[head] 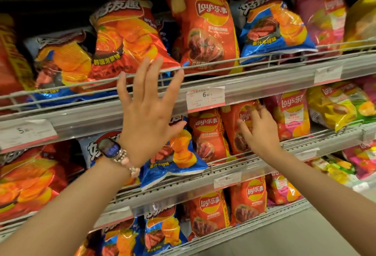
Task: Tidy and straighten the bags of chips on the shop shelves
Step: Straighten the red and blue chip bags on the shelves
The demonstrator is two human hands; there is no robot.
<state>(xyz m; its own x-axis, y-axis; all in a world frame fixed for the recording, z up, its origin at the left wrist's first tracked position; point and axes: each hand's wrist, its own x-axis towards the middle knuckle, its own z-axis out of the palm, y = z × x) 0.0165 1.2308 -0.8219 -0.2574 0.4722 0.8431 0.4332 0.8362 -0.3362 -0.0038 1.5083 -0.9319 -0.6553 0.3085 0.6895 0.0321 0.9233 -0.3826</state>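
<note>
The left hand [149, 113], fingers spread and straight, reaches up with its fingertips at the lower edge of a tilted red-orange foil chip bag [126, 37] leaning over the grey wire shelf rail [203, 72]. Lower and to the right, the right hand [259, 131] lies with relaxed fingers on an upright red Lay's bag [234, 125] on the shelf below.

White price label marked 6.80 [205, 98]: between the left hand [150, 113] and right hand [260, 131], just above the right. Second price label marked 5 [28, 133]: well left of the left hand. A smartwatch [108, 147] on a beaded strap [126, 163]: directly below the left hand.
</note>
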